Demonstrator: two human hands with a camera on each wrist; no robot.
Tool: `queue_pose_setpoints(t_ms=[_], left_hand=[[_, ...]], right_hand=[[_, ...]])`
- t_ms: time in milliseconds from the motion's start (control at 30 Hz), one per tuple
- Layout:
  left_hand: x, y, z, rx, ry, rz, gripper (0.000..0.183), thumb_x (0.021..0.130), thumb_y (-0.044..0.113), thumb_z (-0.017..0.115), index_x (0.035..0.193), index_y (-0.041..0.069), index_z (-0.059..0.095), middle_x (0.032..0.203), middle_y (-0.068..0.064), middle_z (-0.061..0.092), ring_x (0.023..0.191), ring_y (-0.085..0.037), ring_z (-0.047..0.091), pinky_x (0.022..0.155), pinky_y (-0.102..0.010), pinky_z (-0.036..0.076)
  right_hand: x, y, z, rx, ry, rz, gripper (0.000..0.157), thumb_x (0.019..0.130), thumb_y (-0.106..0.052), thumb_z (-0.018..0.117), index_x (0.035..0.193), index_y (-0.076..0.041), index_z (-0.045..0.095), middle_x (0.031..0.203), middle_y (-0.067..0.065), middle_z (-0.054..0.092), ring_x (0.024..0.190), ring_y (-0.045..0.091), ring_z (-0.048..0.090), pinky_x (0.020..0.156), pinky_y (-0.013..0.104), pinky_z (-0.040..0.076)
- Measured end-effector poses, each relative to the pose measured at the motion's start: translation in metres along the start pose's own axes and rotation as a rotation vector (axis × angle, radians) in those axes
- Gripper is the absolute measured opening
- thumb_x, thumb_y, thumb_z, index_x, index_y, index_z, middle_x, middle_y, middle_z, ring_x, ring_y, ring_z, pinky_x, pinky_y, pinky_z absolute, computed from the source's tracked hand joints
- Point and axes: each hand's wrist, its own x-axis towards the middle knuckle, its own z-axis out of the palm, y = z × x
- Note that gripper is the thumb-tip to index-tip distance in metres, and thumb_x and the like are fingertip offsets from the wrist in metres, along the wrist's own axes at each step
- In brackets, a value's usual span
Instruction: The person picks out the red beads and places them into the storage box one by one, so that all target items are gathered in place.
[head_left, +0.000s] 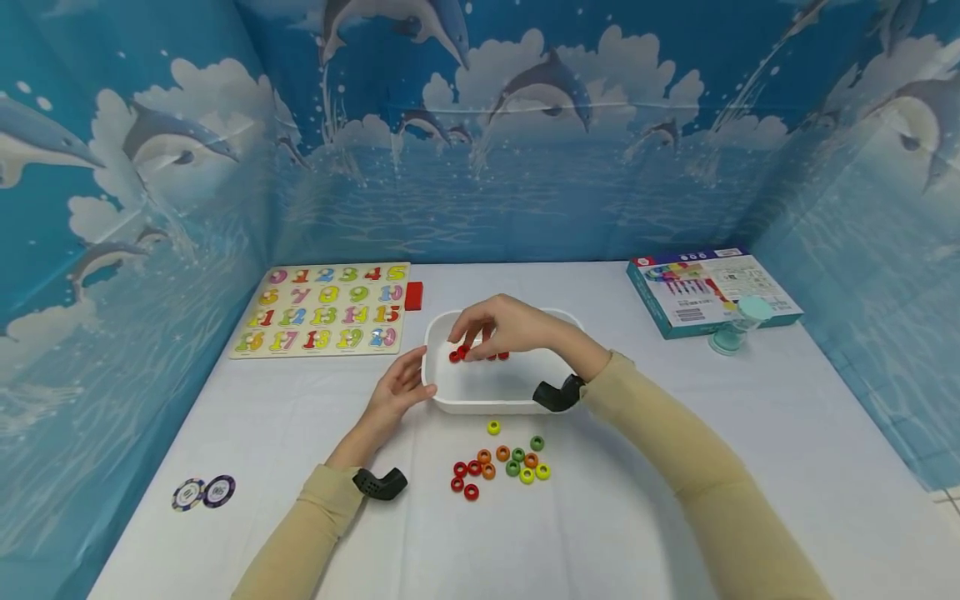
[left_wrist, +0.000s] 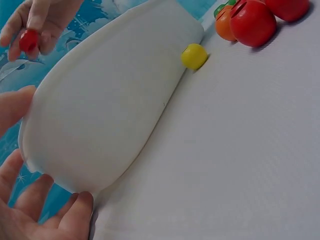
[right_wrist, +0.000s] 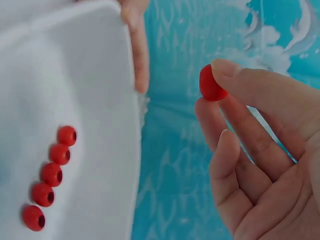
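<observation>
Over the white tray (head_left: pixel 487 407), my right hand (head_left: pixel 504 327) pinches a red bead (right_wrist: pixel 211 85) between thumb and fingertip, and its other fingers curl loosely below. Inside the tray, several red beads (right_wrist: pixel 52 174) lie in a row, holes showing in the right wrist view; the hand partly covers that row in the head view. My left hand (head_left: pixel 397 390) holds the tray's left end, thumb at the rim and fingers against the outer wall. In front of the tray lies a yellow bead (head_left: pixel 493 427).
Nearer the front are loose red beads (head_left: pixel 472 492), orange, green and yellow ones. A number puzzle board (head_left: pixel 322 312) lies back left beside a red block (head_left: pixel 414 296). Two round chips (head_left: pixel 219 492) sit front left. At back right are a box (head_left: pixel 690 312) and a small hourglass (head_left: pixel 738 325).
</observation>
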Motion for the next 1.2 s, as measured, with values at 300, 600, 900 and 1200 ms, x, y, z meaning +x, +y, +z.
queue_pose_setpoints(t_ms=[300,600,900,1200], left_hand=[[-0.008,0.016,0.007,0.052,-0.043,0.041,0.064,0.084,0.005,0.06,0.138,0.007,0.026,0.143,-0.013,0.027,0.13,-0.028,0.025,0.099,-0.031,0.031],[-0.009,0.017,0.007,0.053,-0.042,0.04,0.064,0.083,0.009,0.062,0.138,0.01,0.029,0.142,-0.01,0.028,0.129,-0.024,0.027,0.099,-0.029,0.032],[-0.001,-0.001,-0.001,0.022,-0.025,0.041,0.063,0.081,0.011,0.066,0.135,0.018,0.035,0.141,-0.002,0.033,0.127,-0.018,0.031,0.097,-0.026,0.034],[0.001,-0.005,-0.002,0.017,-0.01,0.047,0.063,0.079,0.016,0.068,0.133,0.022,0.038,0.138,0.002,0.037,0.126,-0.014,0.034,0.098,-0.026,0.033]], right_hand=[[0.038,0.046,0.012,0.077,-0.055,0.165,0.03,0.074,-0.01,0.072,0.102,-0.003,0.063,0.09,0.0,0.064,0.079,0.015,0.06,0.071,0.026,0.051],[0.05,0.073,0.028,0.051,-0.132,0.28,0.028,0.072,-0.01,0.074,0.098,-0.01,0.066,0.086,-0.003,0.065,0.077,0.015,0.059,0.068,0.026,0.05],[0.052,0.08,0.037,0.07,-0.151,0.298,0.023,0.071,-0.009,0.075,0.093,-0.012,0.067,0.085,-0.002,0.067,0.08,0.013,0.061,0.074,0.024,0.05],[0.042,0.061,0.013,0.042,-0.073,0.222,0.029,0.074,-0.012,0.073,0.102,-0.009,0.066,0.095,-0.002,0.065,0.082,0.016,0.06,0.069,0.027,0.05]])
